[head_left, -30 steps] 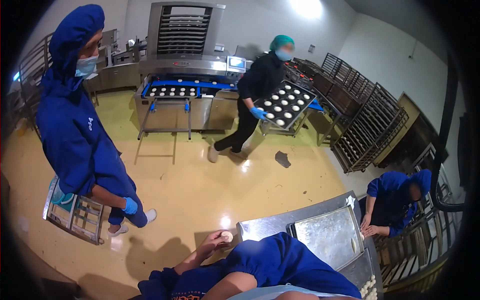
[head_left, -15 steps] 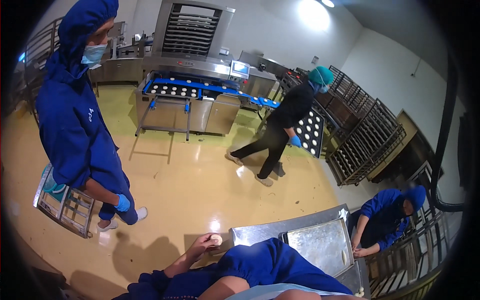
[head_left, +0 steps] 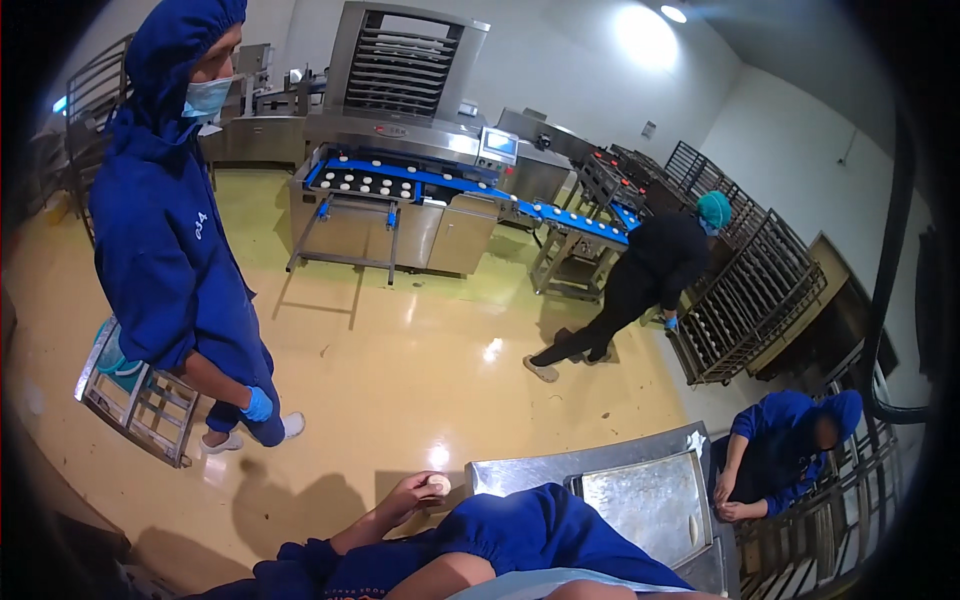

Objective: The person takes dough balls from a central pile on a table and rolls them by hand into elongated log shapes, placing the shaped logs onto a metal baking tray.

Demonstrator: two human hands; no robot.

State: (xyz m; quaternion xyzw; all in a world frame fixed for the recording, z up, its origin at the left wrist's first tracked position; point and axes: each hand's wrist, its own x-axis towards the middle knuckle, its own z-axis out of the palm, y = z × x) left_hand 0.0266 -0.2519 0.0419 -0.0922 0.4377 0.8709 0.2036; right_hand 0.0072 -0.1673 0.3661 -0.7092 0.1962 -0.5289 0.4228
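Note:
My left hand (head_left: 415, 494) is closed around a small, round, pale dough piece (head_left: 438, 485), held out beyond the near left corner of the steel table (head_left: 515, 473). A blue sleeve (head_left: 560, 525) crosses the lower middle of the view. From its gathered cuff a bare forearm (head_left: 440, 577) runs out at the lower edge, apparently my right one, and its hand is out of sight. On the table lies a flat metal tray (head_left: 635, 500) with one slim, pale, elongated piece (head_left: 693, 530) near its right side.
A co-worker in blue (head_left: 785, 450) bends at the table's right end, hands together. Another person in blue (head_left: 175, 250) stands left by a metal frame (head_left: 140, 410). Across the floor, a machine (head_left: 390, 135) feeds a blue conveyor (head_left: 580, 222) of round dough pieces. Racks (head_left: 765, 295) stand right.
The dark-clothed person has moved right to the racks and leans forward; the filled tray beside them is no longer visible. The view has shifted slightly. My left hand still holds the dough piece.

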